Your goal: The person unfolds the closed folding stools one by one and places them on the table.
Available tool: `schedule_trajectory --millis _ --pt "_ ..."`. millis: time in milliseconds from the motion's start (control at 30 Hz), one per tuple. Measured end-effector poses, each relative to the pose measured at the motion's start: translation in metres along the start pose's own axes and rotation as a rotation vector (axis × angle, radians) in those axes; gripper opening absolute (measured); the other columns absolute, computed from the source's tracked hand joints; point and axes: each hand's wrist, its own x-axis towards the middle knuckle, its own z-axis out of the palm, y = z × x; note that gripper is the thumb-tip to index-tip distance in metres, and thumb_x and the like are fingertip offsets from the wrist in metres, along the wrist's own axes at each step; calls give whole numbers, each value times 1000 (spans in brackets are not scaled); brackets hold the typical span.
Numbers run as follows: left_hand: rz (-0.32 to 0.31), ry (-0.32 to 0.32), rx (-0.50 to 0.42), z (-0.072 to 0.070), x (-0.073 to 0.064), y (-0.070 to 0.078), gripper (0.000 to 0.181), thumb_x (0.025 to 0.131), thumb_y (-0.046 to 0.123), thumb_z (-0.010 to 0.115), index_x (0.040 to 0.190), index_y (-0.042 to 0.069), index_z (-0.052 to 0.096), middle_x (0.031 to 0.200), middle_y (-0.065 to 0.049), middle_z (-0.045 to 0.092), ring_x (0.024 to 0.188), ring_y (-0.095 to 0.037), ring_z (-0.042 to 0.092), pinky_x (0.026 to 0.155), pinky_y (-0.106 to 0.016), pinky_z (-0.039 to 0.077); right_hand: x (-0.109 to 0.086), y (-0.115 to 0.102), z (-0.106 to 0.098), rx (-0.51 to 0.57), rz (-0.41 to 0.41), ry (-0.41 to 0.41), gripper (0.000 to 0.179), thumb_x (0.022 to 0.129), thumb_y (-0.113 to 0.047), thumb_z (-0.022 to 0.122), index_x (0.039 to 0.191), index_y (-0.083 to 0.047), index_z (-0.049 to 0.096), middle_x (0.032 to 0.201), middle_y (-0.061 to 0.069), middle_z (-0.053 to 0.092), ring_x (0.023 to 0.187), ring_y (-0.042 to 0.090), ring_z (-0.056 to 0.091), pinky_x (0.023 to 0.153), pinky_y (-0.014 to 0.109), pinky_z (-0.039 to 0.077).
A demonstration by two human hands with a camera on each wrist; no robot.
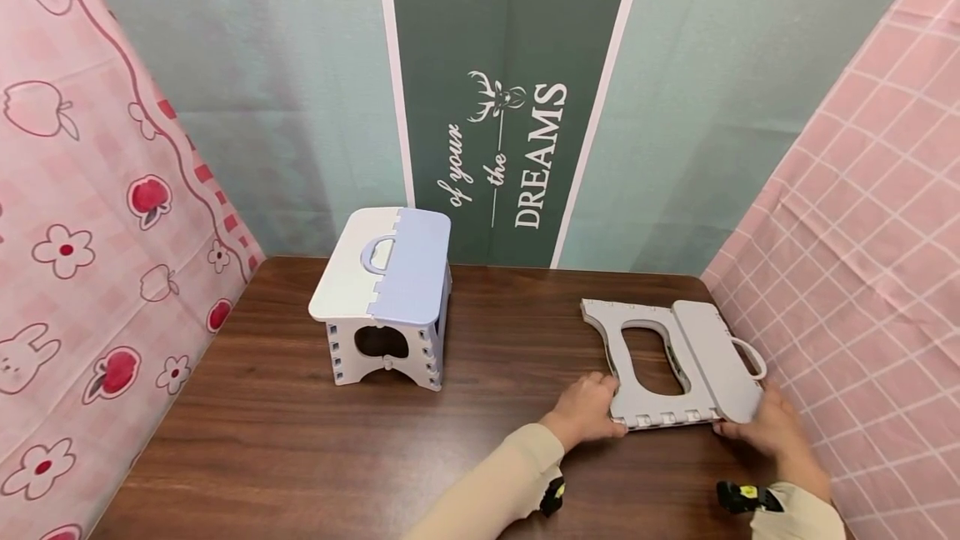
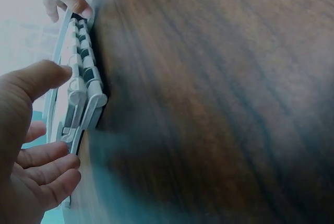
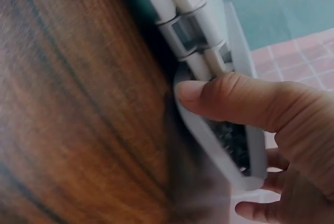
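Observation:
A folded grey-white step stool (image 1: 705,365) lies flat at the table's right side, its seat panel and carry handle to the right. My left hand (image 1: 588,409) is at the stool's near left corner. In the left wrist view, its thumb touches the hinged edge (image 2: 78,85) and its loosely bent fingers spread beside the corner. My right hand (image 1: 772,432) grips the near right end by the seat panel. The right wrist view has that thumb (image 3: 224,96) pressed on the edge, fingers partly hidden behind. An unfolded white-and-lilac step stool (image 1: 412,273) stands upright on the left.
Both stools are on a dark wood-grain table (image 1: 300,448). A green curtain (image 1: 510,15) with white lettering hangs behind it. Pink patterned cloth (image 1: 67,215) borders the left side, and pink checked cloth (image 1: 862,215) comes close to the folded stool's handle on the right.

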Motion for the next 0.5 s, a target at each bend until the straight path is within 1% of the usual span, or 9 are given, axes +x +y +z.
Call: schedule_trajectory --millis 100,200,300,500 --pt "-18 -18 -12 2 0 1 54 73 46 75 116 17 59 102 5 57 93 -7 55 74 -19 45 -2 6 4 12 -38 12 109 54 -30 87 121 26 23 103 47 39 92 57 42 79 61 34" --pt "-32 -39 -27 3 0 2 43 76 41 74 110 17 63 96 6 59 87 -7 57 71 -19 45 -3 8 7 38 -77 27 99 56 -28 87 119 23 30 103 43 43 92 53 45 77 58 35" --pt "-46 -51 -41 3 1 3 37 78 39 74 106 17 65 93 7 60 84 -7 58 67 -20 46 -4 10 9 65 -90 38 97 56 -26 87 120 22 30 103 42 43 93 52 45 78 57 34" --pt "-38 -54 -21 2 2 6 29 78 39 74 97 18 66 85 7 59 81 -7 58 65 -21 46 -5 10 9 51 -72 42 95 57 -25 87 119 22 31 103 43 43 93 53 43 79 58 34"
